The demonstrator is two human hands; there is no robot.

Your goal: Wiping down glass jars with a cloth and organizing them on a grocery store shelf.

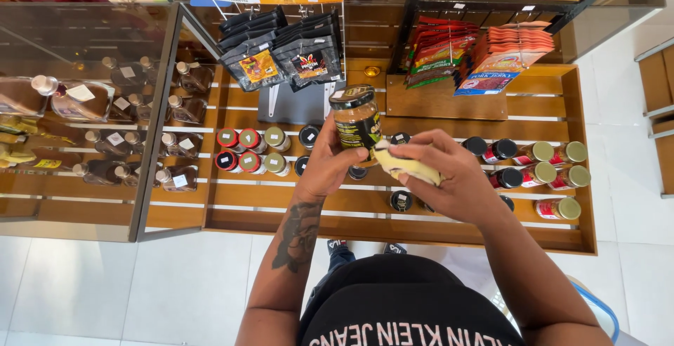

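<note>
My left hand [324,167] holds a glass jar [357,118] with a dark lid and a black and yellow label, tilted above the wooden shelf. My right hand [449,177] grips a folded yellow cloth [407,165] and presses it against the lower side of the jar. Both hands meet over the middle of the slatted wooden display shelf [456,223].
Small jars with red, gold and black lids [249,151] stand left of my hands, more jars [540,172] lie to the right. Black pouches [281,51] and red packets [484,55] hang at the back. A glass cabinet with bottles [105,121] stands left. White tile floor lies below.
</note>
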